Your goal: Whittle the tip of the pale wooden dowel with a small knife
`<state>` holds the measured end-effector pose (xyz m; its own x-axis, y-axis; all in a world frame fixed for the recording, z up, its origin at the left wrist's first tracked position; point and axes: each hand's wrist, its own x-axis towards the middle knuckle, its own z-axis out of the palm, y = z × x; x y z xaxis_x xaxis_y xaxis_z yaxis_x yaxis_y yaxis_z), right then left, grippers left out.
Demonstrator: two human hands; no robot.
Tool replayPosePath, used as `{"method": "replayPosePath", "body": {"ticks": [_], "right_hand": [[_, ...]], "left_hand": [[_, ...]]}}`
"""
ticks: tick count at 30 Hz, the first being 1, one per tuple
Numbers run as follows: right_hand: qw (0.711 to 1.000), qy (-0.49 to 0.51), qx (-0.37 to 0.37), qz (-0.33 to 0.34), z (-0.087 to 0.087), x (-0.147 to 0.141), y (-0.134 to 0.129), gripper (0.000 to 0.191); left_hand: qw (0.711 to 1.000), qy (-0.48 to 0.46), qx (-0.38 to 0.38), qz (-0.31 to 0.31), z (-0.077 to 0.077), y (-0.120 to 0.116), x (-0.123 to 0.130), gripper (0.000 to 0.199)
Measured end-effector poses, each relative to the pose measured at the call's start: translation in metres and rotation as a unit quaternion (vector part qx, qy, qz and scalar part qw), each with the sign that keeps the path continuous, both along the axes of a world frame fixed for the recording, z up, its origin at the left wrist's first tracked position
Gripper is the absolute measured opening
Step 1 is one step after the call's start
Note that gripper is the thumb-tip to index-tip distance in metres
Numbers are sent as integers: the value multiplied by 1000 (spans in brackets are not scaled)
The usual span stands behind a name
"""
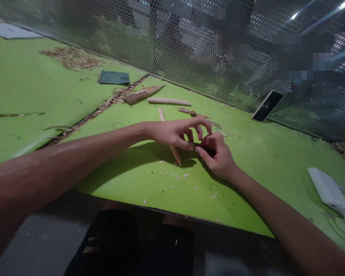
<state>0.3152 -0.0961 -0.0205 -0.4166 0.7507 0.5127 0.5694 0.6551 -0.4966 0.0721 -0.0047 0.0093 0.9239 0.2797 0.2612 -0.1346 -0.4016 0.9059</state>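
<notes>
Above the green tabletop my left hand [175, 134] and my right hand [218, 155] meet at the fingertips. Thumb and fingers of both pinch a small dark piece [193, 146], too small and shaded to name. Under my left hand lies a pale wooden stick [175, 154] with a narrowed near end; my hand hides its middle. Just beyond are a smooth, slightly curved wooden stick [169, 101] and a thin brown wooden tool with a round dark knob [193, 113]. Farther left rests a rough wooden piece with a pointed end [145, 94].
Wood shavings [70, 57] heap at the far left and fill the table seam. Near them lies a dark green sheet [114, 77]. A phone [268, 106] leans on the perforated metal panel [166, 46] behind. At right is a white cabled device [330, 191].
</notes>
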Motion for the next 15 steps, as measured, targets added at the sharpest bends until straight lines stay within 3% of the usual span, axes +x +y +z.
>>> {"method": "replayPosePath", "body": {"ticks": [7,12,15], "right_hand": [[999,23,-40,9,0,2,0,26],[998,4,-57,36,5,1,0,20],[998,-15,-37,55,10,0,-1,15]], "left_hand": [[996,55,65,21,13,12,-11,19],[987,141,79,8,23,26,-26,42],[981,167,94,0,17,29,-26,34]]}}
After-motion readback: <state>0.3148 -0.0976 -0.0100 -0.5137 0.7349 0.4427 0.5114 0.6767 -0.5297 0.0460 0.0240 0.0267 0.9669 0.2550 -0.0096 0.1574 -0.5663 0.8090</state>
